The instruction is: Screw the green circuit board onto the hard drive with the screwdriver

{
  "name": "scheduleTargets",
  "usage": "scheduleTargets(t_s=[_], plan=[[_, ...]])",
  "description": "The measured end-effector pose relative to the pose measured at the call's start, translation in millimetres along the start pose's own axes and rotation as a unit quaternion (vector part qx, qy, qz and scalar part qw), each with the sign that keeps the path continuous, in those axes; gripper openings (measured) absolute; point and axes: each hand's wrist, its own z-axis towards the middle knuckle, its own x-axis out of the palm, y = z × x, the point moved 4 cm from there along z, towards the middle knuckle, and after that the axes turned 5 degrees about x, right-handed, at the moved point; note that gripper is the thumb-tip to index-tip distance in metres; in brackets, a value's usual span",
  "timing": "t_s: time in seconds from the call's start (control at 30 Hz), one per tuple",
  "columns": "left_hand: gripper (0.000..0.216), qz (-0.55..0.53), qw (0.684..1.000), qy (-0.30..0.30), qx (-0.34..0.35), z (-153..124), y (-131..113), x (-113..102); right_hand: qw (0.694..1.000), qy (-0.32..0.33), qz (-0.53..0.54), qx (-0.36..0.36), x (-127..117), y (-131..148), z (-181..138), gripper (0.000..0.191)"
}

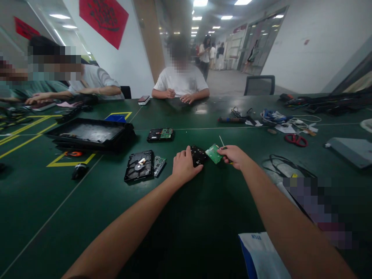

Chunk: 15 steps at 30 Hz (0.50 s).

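left hand (183,166) clasping the drive (198,156), right hand (235,155) pinching green board (214,154) plus thin rod (221,140), so slipping might scratch something

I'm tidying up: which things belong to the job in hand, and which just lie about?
Likely in the job:
black drive under the left hand
green board and thin tool in the right hand
second drive nearby

Apparently lying about:
red scissors
black tray

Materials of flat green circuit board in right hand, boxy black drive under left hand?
Green circuit board: probably fibreglass laminate, slightly glossy; thin flat sheet, pale marks. Boxy black drive: likely painted metal, fairly matte; dark casing with light specks; plastic possible.
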Motion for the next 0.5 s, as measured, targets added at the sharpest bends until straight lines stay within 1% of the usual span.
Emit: scheduleTargets(t_s=[0.07,0.13,0.2,0.23,0.27,0.3,0.37,0.4,0.43,0.5], plan=[[0.103,0.011,0.999,-0.025,-0.038,-0.9,6.9,-2.8,1.0,-0.015,-0.019,-0.011,-10.7,-1.8,-6.5,0.01],[0.095,0.009,0.998,-0.046,-0.046,-4.1,14.3,-5.9,0.997,-0.041,-0.049,-0.033,-19.1,1.8,-13.0,0.016],[0.077,0.008,0.998,-0.055,-0.028,-11.2,24.4,-9.5,0.992,-0.066,-0.088,-0.066,-23.2,9.4,-19.0,0.02],[0.065,0.018,0.998,-0.057,-0.018,-16.5,31.1,-12.0,0.987,-0.074,-0.112,-0.089,-22.7,14.2,-21.8,0.018],[0.054,0.04,0.997,-0.064,-0.011,-22.7,38.9,-15.4,0.977,-0.081,-0.154,-0.125,-20.2,19.8,-24.9,0.015],[0.047,0.071,0.995,-0.071,0.004,-29.5,46.6,-19.1,0.956,-0.087,-0.22,-0.174,-15.2,25.6,-28.6,0.011],[0.042,0.132,0.987,-0.078,0.04,-42.5,61.5,-26.0,0.904,-0.084,-0.337,-0.247,-0.2,32.2,-36.1,0.009],[0.041,0.152,0.984,-0.076,0.055,-47.8,68.7,-28.5,0.885,-0.084,-0.374,-0.264,7.6,32.6,-39.3,0.008],[0.041,0.166,0.982,-0.073,0.059,-51.8,76.0,-30.7,0.875,-0.082,-0.393,-0.269,14.8,31.9,-42.2,0.008],[0.042,0.181,0.979,-0.063,0.063,-56.0,88.5,-32.9,0.874,-0.076,-0.405,-0.26,26.5,28.3,-46.6,0.008]])
